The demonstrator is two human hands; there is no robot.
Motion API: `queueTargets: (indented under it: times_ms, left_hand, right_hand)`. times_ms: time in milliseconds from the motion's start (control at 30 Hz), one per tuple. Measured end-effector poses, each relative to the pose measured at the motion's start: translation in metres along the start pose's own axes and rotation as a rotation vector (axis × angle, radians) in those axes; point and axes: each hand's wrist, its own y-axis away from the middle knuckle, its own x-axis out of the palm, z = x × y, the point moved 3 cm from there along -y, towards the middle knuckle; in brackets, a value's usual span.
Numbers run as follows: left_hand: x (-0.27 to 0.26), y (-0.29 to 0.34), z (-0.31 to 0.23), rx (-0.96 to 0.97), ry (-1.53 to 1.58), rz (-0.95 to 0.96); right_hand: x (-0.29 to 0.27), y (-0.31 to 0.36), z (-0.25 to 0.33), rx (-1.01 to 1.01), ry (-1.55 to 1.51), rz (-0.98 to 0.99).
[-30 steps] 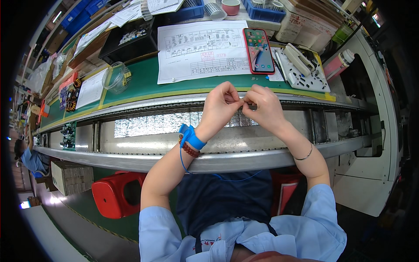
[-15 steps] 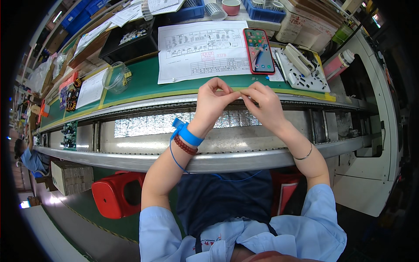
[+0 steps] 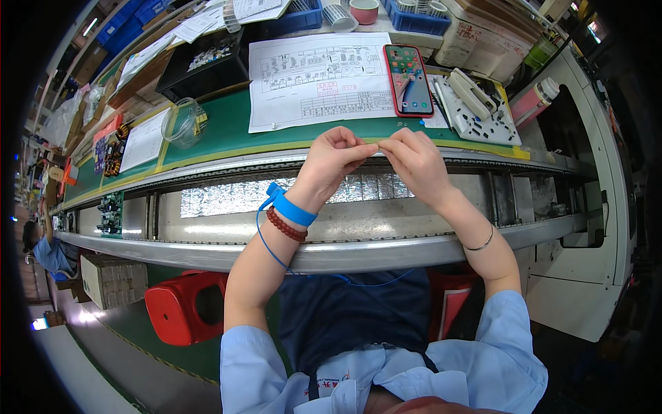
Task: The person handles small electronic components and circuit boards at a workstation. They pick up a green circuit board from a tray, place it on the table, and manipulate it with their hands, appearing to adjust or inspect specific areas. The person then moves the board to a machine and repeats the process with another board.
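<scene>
My left hand (image 3: 334, 160) and my right hand (image 3: 418, 163) meet above the far rail of the conveyor (image 3: 276, 255), fingertips nearly touching. Both are closed in a pinch; whatever lies between the fingers is too small to name. A blue wrist strap (image 3: 293, 208) with a thin cord and a string of reddish-brown beads (image 3: 285, 226) circle my left wrist. Beyond the hands lies a printed drawing sheet (image 3: 283, 103), with a red-framed phone (image 3: 412, 81) on its right edge. Tiny pale bits rest on the green mat (image 3: 338, 130) just past my fingers.
A white foam block (image 3: 500, 131) holding small black parts stands right of the phone. At the left are a clear plastic tub (image 3: 181, 134), a black bin (image 3: 207, 76) of small parts and a green circuit board (image 3: 109, 215) on the conveyor. A red stool (image 3: 169, 321) stands below.
My left hand and wrist have shifted slightly left and down, and the wrist strap has turned a little. My right hand's fingers have closed in more. The things on the bench are unmoved.
</scene>
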Motion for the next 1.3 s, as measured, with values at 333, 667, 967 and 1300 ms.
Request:
queueTargets:
  times_ms: [333, 667, 967, 1300]
  left_hand:
    - [-0.0005, 0.0003, 0.0007, -0.011, 0.056, 0.000]
    - [-0.0005, 0.0009, -0.0008, -0.009, 0.031, 0.012]
    - [0.0011, 0.0023, -0.0020, 0.000, 0.025, 0.006]
    - [0.0042, 0.0046, -0.0048, 0.028, -0.069, 0.004]
  right_hand:
    - [-0.0024, -0.0012, -0.0008, -0.001, -0.071, 0.000]
    - [0.0025, 0.0020, -0.0072, 0.099, -0.265, 0.018]
    - [0.0013, 0.0005, -0.0035, 0.037, -0.175, -0.006]
    - [-0.0023, 0.0001, -0.0007, -0.001, -0.041, 0.060]
